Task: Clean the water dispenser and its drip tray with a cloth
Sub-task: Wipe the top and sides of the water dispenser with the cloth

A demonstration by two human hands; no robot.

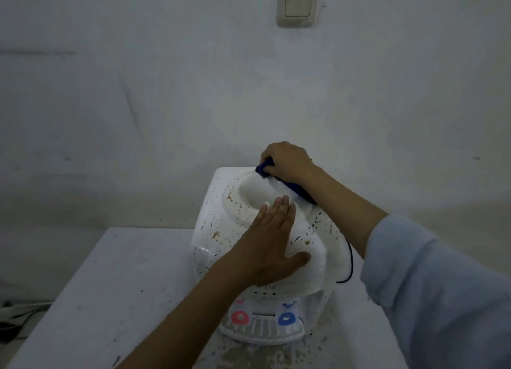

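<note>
A white tabletop water dispenser (218, 236), speckled with dark and brown stains, stands on a white table (110, 299). Its drip tray (262, 330) juts out at the front, below a red tap (240, 317) and a blue tap (286, 319). My left hand (272, 241) lies flat on the dispenser's top, fingers straight, beside the round bottle well (253, 193). My right hand (287, 161) grips a dark blue cloth (265, 168) at the back rim of the top; part of the cloth trails under my wrist.
A black cable (349, 261) loops down the dispenser's right side. The table around the drip tray is stained and gritty. The wall stands close behind, with a light switch (298, 2) high up. Dark cords lie on the floor at the far left (13, 316).
</note>
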